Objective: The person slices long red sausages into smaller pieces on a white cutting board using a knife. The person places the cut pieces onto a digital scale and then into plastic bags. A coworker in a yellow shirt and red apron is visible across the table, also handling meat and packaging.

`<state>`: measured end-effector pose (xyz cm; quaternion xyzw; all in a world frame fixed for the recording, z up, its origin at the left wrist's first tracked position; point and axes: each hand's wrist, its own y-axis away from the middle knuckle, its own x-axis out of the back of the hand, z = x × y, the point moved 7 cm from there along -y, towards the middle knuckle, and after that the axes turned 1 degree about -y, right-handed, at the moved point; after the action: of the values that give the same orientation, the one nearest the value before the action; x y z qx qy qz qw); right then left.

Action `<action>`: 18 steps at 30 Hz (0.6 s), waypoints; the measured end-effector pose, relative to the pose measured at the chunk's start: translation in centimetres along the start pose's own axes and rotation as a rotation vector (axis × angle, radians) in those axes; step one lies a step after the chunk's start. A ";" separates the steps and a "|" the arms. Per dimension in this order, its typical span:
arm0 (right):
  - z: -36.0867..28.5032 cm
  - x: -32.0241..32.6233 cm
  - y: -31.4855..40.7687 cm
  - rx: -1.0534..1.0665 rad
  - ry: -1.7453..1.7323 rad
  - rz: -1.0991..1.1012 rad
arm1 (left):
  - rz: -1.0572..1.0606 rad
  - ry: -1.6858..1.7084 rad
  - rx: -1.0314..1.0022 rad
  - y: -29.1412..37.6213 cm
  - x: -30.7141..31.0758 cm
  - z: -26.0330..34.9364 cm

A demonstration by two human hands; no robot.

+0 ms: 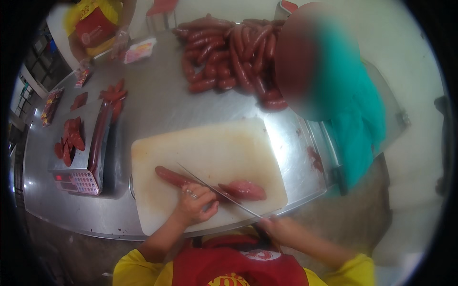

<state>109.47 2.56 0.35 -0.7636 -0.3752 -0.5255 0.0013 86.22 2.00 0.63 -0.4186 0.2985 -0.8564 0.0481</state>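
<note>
On a white plastic cutting board (200, 146) lies a long reddish-brown sausage (170, 175), slanting across its front half. My left hand (196, 203), with a ring on one finger, is closed over the sausage and presses it to the board. A long, thin-bladed knife (239, 204) is gripped by its handle in my right hand (284, 228). Its blade crosses the sausage just right of my left fingers, the tip pointing to the far left. Cut sausage pieces (248, 190) with pale pink faces rest right of the blade. How deep the blade sits cannot be told.
A digital scale (77, 181) bearing cut pieces (71, 134) stands left on the steel table (154, 96). Whole sausages (211, 53) are heaped at the back. One person (94, 26) handles packages at the far left; another in teal (357, 118) is at the right.
</note>
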 end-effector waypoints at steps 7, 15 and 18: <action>-1.4 0.1 -2.0 -0.182 -0.175 0.032 | 0.014 -0.059 -0.098 0.2 1.4 -0.4; 0.0 0.9 5.3 -0.221 -0.011 -0.051 | 0.009 -0.004 -0.039 0.3 2.2 -2.1; -1.6 -1.8 -0.7 -0.196 -0.127 0.022 | 0.005 0.011 -0.005 0.4 2.0 -2.2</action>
<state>107.51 1.46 -0.66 -0.7959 -0.3129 -0.5103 -0.0913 83.21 2.04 0.66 -0.4133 0.3017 -0.8579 0.0474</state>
